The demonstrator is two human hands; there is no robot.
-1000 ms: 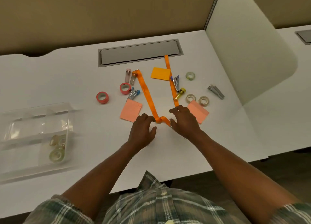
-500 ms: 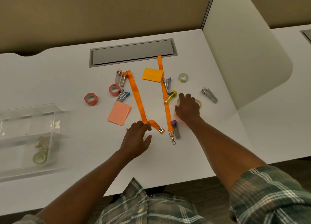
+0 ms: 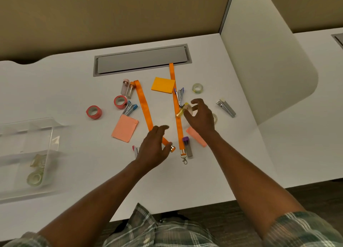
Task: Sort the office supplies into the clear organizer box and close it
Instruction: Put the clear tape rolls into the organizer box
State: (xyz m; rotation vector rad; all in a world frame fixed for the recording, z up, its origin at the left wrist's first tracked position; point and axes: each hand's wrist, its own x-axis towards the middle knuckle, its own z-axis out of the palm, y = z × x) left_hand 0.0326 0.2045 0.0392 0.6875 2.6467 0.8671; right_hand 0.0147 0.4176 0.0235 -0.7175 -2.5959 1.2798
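Observation:
The clear organizer box [image 3: 50, 146] stands open at the left edge of the desk, with clear tape rolls [image 3: 34, 178] in its near compartment. My right hand [image 3: 201, 117] pinches a clear tape roll [image 3: 188, 109] between thumb and fingers, just above the desk. A second clear roll [image 3: 215, 118] peeks out behind that hand, and a third [image 3: 197, 88] lies farther back. My left hand [image 3: 154, 148] hovers with fingers apart over the clip end of the orange lanyard [image 3: 143, 105], holding nothing.
Scattered on the white desk are two red tape rolls [image 3: 93, 112], orange sticky notes [image 3: 163, 85], pink sticky notes [image 3: 125, 128], several small staplers [image 3: 225, 107] and small cases [image 3: 187, 146]. A grey cable hatch [image 3: 142, 60] sits behind. A white divider [image 3: 259, 64] stands on the right.
My right hand left the lanyard, reached back to the tape rolls and picked one up. My left hand let go of the lanyard and now hovers open above it.

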